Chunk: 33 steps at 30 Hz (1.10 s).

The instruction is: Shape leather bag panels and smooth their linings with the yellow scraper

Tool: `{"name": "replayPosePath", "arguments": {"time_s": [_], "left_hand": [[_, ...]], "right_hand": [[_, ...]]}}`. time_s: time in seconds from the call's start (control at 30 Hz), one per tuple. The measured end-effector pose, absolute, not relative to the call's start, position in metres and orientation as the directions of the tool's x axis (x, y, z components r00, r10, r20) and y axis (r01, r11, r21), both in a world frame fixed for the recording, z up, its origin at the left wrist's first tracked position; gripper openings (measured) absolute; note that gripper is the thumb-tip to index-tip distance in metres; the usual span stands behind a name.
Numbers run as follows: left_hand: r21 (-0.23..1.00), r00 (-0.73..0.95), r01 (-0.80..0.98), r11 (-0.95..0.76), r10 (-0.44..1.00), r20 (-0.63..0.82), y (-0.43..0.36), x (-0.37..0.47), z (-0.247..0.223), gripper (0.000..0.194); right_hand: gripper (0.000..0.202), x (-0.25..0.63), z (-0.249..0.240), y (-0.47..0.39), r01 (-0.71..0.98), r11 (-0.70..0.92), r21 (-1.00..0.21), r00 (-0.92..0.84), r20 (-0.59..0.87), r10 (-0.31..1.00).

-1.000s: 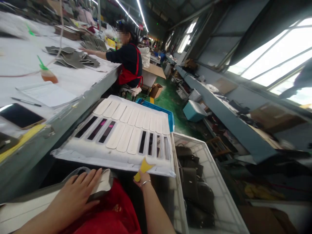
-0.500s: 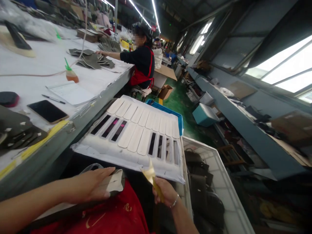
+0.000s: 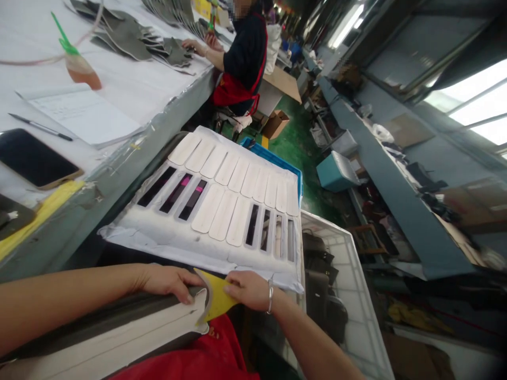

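Observation:
My right hand [image 3: 250, 290] grips a yellow scraper [image 3: 220, 300] with a concave edge. That edge touches the end of a long dark grey piece with a cream inner face [image 3: 130, 338], which lies across my lap. My left hand [image 3: 170, 281] holds this piece near the same end, fingers on top and thumb toward the cream face. Just beyond both hands is a white-covered board [image 3: 158, 237] bearing rows of cream rounded strips [image 3: 214, 208]. Between some strips, narrow dark slots show.
A white crate [image 3: 366, 295] with dark pieces stands at right. On the table at left are a phone [image 3: 35, 158], a pen [image 3: 39, 126], a paper pad [image 3: 83, 113] and a glue bottle [image 3: 81, 68]. A co-worker [image 3: 245, 58] sits at the table farther off.
The scraper has come left and down onto the end of the grey piece. More of the piece's cream face now shows. The view has shifted closer to the board.

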<state>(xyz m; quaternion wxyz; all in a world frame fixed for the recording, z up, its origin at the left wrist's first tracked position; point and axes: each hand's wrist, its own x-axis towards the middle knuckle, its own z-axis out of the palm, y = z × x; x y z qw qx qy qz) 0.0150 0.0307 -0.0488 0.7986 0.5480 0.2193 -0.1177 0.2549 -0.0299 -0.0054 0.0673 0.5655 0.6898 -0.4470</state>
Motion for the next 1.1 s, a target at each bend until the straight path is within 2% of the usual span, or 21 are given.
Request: {"name": "replayPosePath", "arguments": {"time_s": [0.13, 0.27, 0.33, 0.47, 0.6, 0.73, 0.83, 0.93, 1.1], "left_hand": [[0.742, 0.882, 0.372, 0.558, 0.038, -0.47, 0.025, 0.02, -0.07, 0.045], [0.63, 0.904, 0.294, 0.719, 0.006, -0.428, 0.018, 0.017, -0.077, 0.047], [0.626, 0.925, 0.245, 0.741, 0.015, -0.38, 0.017, 0.015, -0.075, 0.048], [0.696, 0.915, 0.255, 0.671, 0.065, -0.398, 0.02, 0.009, -0.071, 0.044], [0.814, 0.932, 0.239, 0.53, 0.111, -0.346, 0.022, 0.0, -0.073, 0.039], [0.832, 0.956, 0.188, 0.522, 0.096, -0.277, 0.022, -0.009, -0.072, 0.053], [0.849, 0.894, 0.3, 0.436, 0.181, -0.409, 0.025, -0.013, -0.063, 0.055], [0.799, 0.777, 0.471, 0.374, 0.254, -0.577, 0.027, -0.012, -0.057, 0.065], [0.833, 0.783, 0.485, 0.267, 0.292, -0.55, 0.026, -0.008, -0.063, 0.067]], "right_hand": [[0.036, 0.231, -0.012, -0.02, 0.939, 0.143, -0.314, -0.29, -0.495, 0.819], [0.045, 0.208, -0.021, -0.013, 0.94, 0.253, -0.227, -0.327, -0.404, 0.854], [0.045, 0.199, -0.024, -0.009, 0.939, 0.282, -0.196, -0.337, -0.359, 0.87], [0.046, 0.19, -0.026, -0.001, 0.905, 0.39, -0.169, -0.424, -0.291, 0.857], [0.048, 0.188, -0.022, 0.002, 0.857, 0.478, -0.191, -0.515, -0.314, 0.797], [0.05, 0.186, -0.019, 0.002, 0.836, 0.516, -0.184, -0.546, -0.37, 0.752], [0.051, 0.185, -0.018, 0.004, 0.813, 0.561, -0.156, -0.572, -0.397, 0.718], [0.049, 0.183, -0.018, 0.007, 0.823, 0.546, -0.158, -0.557, -0.418, 0.718], [0.052, 0.182, -0.017, 0.01, 0.853, 0.483, -0.199, -0.52, -0.401, 0.754]]}}
